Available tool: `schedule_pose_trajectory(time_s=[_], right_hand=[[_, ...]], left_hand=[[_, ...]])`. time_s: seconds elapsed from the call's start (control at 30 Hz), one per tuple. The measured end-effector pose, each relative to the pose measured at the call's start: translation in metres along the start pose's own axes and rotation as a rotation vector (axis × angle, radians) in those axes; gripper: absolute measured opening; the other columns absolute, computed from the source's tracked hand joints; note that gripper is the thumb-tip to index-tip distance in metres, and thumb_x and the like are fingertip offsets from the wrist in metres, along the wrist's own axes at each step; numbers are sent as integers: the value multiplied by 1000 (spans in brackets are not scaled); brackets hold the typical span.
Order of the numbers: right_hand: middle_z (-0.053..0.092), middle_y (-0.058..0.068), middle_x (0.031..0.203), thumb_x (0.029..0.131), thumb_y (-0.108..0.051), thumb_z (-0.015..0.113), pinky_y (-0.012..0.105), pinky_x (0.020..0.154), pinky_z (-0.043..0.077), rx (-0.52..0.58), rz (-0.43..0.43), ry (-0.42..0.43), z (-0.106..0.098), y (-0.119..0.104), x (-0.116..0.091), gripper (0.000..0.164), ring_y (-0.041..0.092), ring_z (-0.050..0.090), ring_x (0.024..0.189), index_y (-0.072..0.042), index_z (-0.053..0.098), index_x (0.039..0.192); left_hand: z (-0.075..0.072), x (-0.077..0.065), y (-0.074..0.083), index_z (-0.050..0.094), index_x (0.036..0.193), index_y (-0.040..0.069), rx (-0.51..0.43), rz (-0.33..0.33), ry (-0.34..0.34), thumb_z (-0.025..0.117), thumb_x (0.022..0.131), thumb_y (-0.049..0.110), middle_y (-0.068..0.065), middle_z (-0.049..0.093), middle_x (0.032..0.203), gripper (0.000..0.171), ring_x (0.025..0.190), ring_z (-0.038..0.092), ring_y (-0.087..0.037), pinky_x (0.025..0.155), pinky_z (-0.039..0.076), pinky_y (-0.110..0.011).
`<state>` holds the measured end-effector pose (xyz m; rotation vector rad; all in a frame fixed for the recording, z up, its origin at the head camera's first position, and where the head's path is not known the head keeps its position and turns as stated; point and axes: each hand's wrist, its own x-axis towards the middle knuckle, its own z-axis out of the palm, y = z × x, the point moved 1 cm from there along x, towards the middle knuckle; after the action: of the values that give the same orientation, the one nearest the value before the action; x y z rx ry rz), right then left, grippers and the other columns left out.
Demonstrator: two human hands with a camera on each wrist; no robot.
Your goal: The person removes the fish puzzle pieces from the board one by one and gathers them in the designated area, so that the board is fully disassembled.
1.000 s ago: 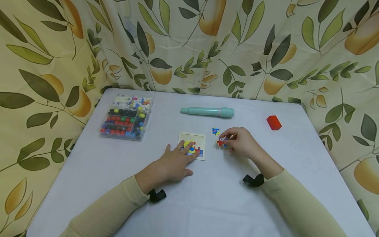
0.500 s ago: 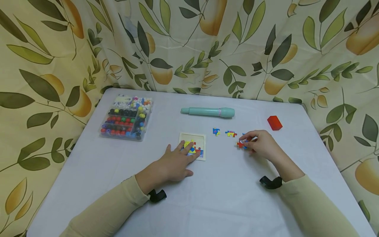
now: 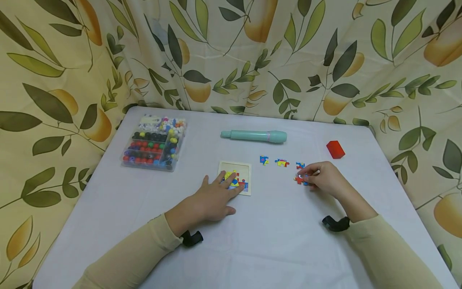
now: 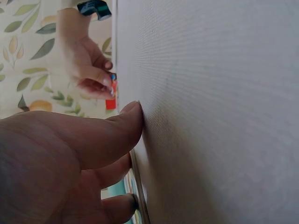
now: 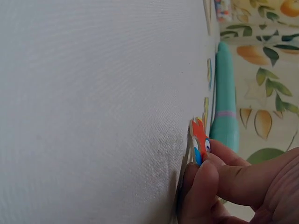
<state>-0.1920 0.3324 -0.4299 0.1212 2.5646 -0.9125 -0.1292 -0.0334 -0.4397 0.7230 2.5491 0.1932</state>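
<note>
My right hand (image 3: 323, 178) pinches a red and blue puzzle piece (image 5: 201, 138) between thumb and fingers, close over the white table. Right behind it in the head view lies another small puzzle piece (image 3: 300, 165). A yellow and red puzzle piece (image 3: 282, 162) and a blue and yellow puzzle piece (image 3: 264, 160) lie farther left. My left hand (image 3: 211, 198) rests with fingers spread on a puzzle tray (image 3: 234, 165), whose lower part holds fitted yellow, red and blue pieces partly hidden by the fingers. The thumb touches the table beside the tray.
Behind the puzzle pieces lies a mint-green marker-shaped tube (image 3: 254, 136). A red block (image 3: 335, 149) sits at the back right. At the back left stands a clear compartment box (image 3: 153, 143) of coloured beads. A patterned curtain (image 3: 231, 56) hangs beyond the table's far edge.
My right hand has moved right with the red and blue puzzle piece, so the yellow and red piece and the one behind the hand now show. My left hand has stayed on the tray.
</note>
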Motion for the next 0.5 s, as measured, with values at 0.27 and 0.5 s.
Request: schedule_pose_trajectory(time_s=[0.27,0.5], right_hand=[[65,17,108,101,-10,73,28,63,56,-57,-15,22,2,-3,0,23,22,63,76,-6,80,123],[69,16,107,100,-9,75,26,71,56,-94,6,90,9,-4,0,21,29,59,98,-5,78,120]], left_hand=[[0,-1,1,32,169,39,2,4,5,67,103,53,-2,13,184,76,171,5,-39,128,17,-78],[0,-2,0,34,169,38,4,14,13,66,104,53,-2,14,183,75,171,6,-39,128,19,-77]])
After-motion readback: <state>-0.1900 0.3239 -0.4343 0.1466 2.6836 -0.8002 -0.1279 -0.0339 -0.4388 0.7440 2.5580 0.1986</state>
